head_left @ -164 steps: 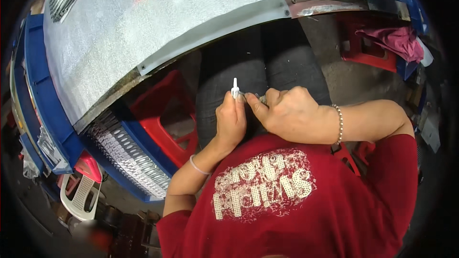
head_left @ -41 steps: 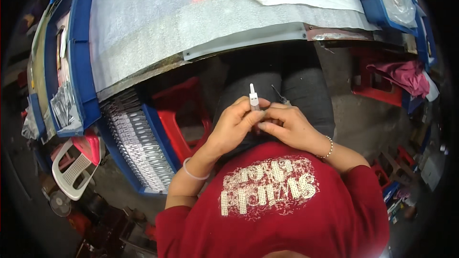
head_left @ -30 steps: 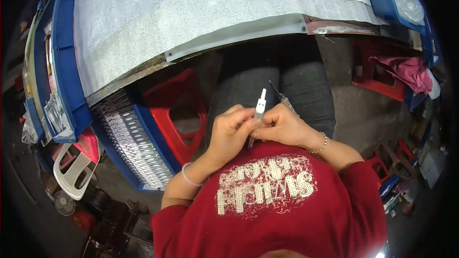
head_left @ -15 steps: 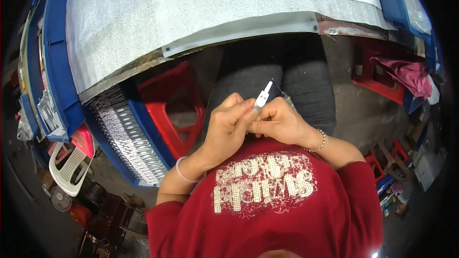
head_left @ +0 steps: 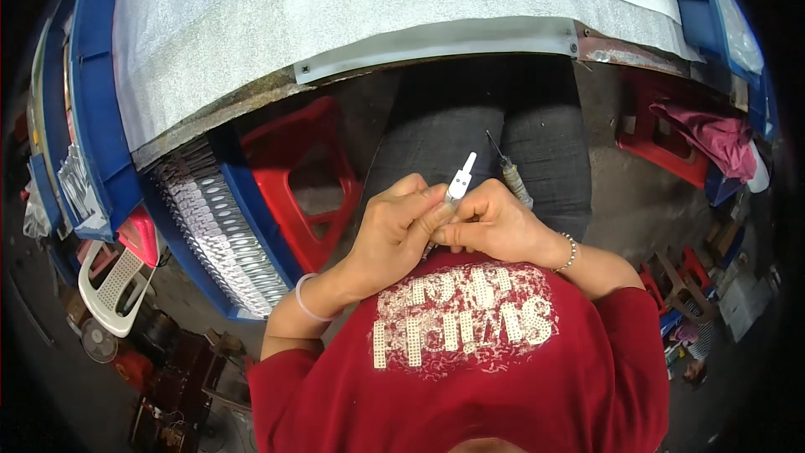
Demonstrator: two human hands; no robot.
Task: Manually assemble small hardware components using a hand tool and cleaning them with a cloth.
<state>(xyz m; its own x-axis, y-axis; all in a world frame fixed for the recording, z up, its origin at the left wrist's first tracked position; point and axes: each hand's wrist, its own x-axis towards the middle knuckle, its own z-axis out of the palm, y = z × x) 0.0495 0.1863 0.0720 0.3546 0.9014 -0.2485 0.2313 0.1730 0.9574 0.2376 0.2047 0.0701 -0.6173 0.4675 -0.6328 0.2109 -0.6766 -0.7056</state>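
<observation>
Between the thumb and forefinger of my left hand (head_left: 401, 222) is a flat white piece (head_left: 460, 184). It has a narrow tip, a wider body and two small dark holes. My right hand (head_left: 496, 220) is closed against the left fingertips at the piece's lower end; what its curled fingers hold is hidden. Just beyond the right knuckles shows a pointed tool (head_left: 512, 174) with a thin dark shaft and a wrapped, pale handle. Whether that hand grips it or it rests on my lap, I cannot tell. Both hands are above my lap, close to my red shirt.
Ahead stands a worktable (head_left: 251, 42) covered with pale sheeting. A blue tray (head_left: 222, 226) of shiny metal pieces is at my left, beside a red stool (head_left: 306, 176). At the right, purple-pink cloth (head_left: 713, 138) hangs over another red stool (head_left: 658, 147).
The white piece is slightly lower and more upright in the picture. The pointed tool shows more clearly beyond my right hand. Both hands keep their closed grip, and the view has shifted slightly.
</observation>
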